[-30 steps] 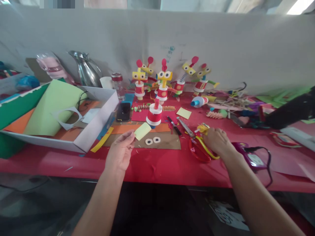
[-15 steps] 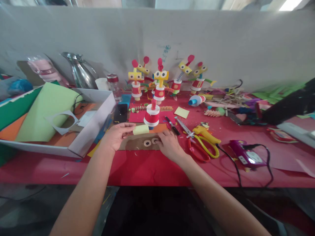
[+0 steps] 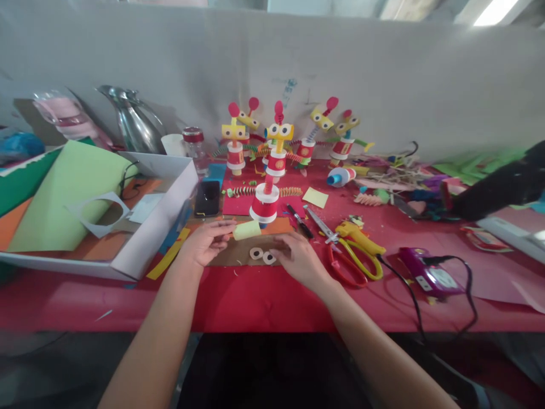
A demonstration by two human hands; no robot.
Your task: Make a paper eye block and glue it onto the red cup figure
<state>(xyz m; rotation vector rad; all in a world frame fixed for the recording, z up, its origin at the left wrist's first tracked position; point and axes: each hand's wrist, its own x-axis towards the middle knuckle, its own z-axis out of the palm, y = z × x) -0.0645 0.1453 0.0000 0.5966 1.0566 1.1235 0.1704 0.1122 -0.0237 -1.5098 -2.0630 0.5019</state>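
Observation:
My left hand [image 3: 208, 243] pinches a pale yellow paper tube [image 3: 247, 230] by its left end, above a brown cardboard strip [image 3: 230, 253]. On the cardboard lie two round white paper eyes [image 3: 256, 253] with dark centres, side by side. Just right of them hovers my right hand [image 3: 304, 261], its thumb and fingers curved and apart, holding nothing that I can see. Behind the tube stands a red and white paper-cup figure [image 3: 264, 203] with springy folded-paper arms and no head on it. Orange paper [image 3: 279, 224] lies under the figure's front.
Scissors [image 3: 351, 261], a yellow glue gun [image 3: 361, 238] and a black marker [image 3: 299, 220] lie to the right, near a purple power box [image 3: 430, 272]. A white box [image 3: 157, 227] of coloured paper stands left, beside a phone [image 3: 207, 199]. Several finished figures [image 3: 277, 162] line the back.
My right hand has drawn slightly back from the right paper eye, which now lies lower on the cardboard, nearly touching the other. The left hand still holds the tube, slightly farther right.

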